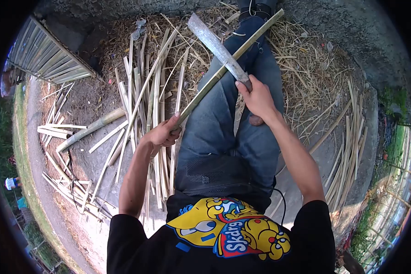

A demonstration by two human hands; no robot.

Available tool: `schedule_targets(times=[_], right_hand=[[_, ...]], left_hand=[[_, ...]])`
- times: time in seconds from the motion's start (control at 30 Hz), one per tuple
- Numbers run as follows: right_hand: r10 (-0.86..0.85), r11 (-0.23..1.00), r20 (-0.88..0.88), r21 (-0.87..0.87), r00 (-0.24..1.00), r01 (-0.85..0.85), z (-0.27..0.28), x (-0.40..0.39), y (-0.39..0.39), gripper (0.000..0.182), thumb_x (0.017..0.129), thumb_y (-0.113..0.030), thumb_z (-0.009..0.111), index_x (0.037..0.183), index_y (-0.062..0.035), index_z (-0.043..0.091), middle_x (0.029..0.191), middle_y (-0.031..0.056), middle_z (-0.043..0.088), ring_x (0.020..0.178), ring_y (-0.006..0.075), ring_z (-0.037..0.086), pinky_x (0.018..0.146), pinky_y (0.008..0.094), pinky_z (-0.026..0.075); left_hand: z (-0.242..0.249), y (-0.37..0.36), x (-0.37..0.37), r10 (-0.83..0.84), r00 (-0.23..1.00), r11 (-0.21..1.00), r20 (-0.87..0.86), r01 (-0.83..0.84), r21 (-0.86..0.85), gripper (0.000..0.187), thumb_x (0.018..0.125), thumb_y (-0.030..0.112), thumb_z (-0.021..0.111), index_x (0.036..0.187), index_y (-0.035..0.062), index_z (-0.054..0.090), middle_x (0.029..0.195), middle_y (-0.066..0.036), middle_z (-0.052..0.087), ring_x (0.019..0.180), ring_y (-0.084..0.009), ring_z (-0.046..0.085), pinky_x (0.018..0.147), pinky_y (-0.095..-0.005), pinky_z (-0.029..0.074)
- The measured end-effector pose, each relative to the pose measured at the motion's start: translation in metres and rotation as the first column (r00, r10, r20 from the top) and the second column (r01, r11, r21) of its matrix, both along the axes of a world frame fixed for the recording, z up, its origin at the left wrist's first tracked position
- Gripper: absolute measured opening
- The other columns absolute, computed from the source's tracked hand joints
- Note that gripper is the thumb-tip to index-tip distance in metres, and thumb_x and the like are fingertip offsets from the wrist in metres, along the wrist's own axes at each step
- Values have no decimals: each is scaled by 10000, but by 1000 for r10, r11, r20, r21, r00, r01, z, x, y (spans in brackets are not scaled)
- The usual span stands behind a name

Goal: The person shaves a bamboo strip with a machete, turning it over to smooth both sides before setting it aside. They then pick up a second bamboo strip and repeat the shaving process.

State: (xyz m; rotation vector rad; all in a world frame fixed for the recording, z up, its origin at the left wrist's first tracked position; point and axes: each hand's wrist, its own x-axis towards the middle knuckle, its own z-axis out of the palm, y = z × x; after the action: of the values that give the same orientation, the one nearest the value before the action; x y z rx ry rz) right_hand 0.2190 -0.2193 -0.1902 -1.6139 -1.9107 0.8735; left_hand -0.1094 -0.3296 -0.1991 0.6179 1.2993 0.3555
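My left hand is closed round the near end of a long bamboo strip. The strip slants up to the right across my jeans, its far end beyond my shins. In my right hand is the handle of a machete, whose broad grey blade points up and to the left. Blade and strip cross above my legs, and the blade lies over the strip there. Part of the handle is hidden by my fingers. A rounded brown end shows below my right hand.
Split bamboo strips lie in a pile left of my legs, with another bundle at the right. A bamboo pole rests at the left, near a slatted bamboo panel. Shavings cover the ground before a rough wall.
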Motion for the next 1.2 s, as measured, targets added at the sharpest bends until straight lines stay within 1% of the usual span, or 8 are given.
schedule_targets(times=[0.2,0.3,0.4,0.53,0.73,0.83,1.07,1.2], right_hand=[[-7,1000,21,13,1000,7,12,12,9,460,975,-423,672,892,22,592,754,225,662,805,462,661,710,498,495],[-326,939,-209,-187,922,289,4,43,64,439,1018,-430,620,867,-19,592,607,50,566,469,163,576,411,336,450],[-364,922,-244,-229,899,312,8,50,77,427,1021,-430,613,905,-19,596,615,34,557,482,138,574,406,315,447],[71,997,-4,33,997,-70,-13,-7,-5,485,1001,-457,635,997,27,604,753,177,648,681,341,658,661,435,532],[-84,992,-102,-103,991,73,-2,-8,-6,506,991,-467,634,986,38,615,838,276,676,905,495,658,790,525,502],[-332,935,-216,-204,918,290,2,21,42,478,1007,-457,627,947,17,617,680,116,638,503,232,640,427,362,492],[-14,994,-107,-106,994,3,-11,-11,-25,460,1004,-419,639,986,40,611,760,221,678,807,416,709,721,483,526],[32,954,-386,-265,922,-144,2,-49,-83,440,1015,-410,636,941,20,580,703,142,636,589,303,634,586,425,520]], left_hand=[[-3,-13,-23,-56,992,994,114,66,-90,635,1013,722,393,693,174,357,569,69,255,465,-72,194,439,-267,157],[-8,-15,-34,-72,995,993,73,79,-91,665,990,754,402,662,180,331,572,67,255,465,-73,198,435,-267,144],[-6,-6,-26,-97,991,991,89,105,-87,674,986,762,392,660,177,322,579,66,257,461,-67,200,426,-265,138],[-8,12,-1,-112,986,992,121,117,-36,652,990,754,392,704,172,326,601,64,260,458,-60,186,419,-258,149],[1,5,-8,-97,995,993,4,97,-67,676,1003,746,372,657,167,348,572,76,222,449,-69,176,424,-262,143],[-3,6,-16,-108,993,993,47,110,-51,675,976,780,378,677,176,329,582,77,216,453,-69,173,427,-267,133],[5,30,26,-119,992,990,51,122,-70,670,1001,767,321,690,175,359,566,81,245,450,-66,184,412,-259,124],[5,17,17,-57,989,993,135,70,-93,687,1015,757,262,682,167,375,560,84,256,444,-63,187,413,-258,115]])
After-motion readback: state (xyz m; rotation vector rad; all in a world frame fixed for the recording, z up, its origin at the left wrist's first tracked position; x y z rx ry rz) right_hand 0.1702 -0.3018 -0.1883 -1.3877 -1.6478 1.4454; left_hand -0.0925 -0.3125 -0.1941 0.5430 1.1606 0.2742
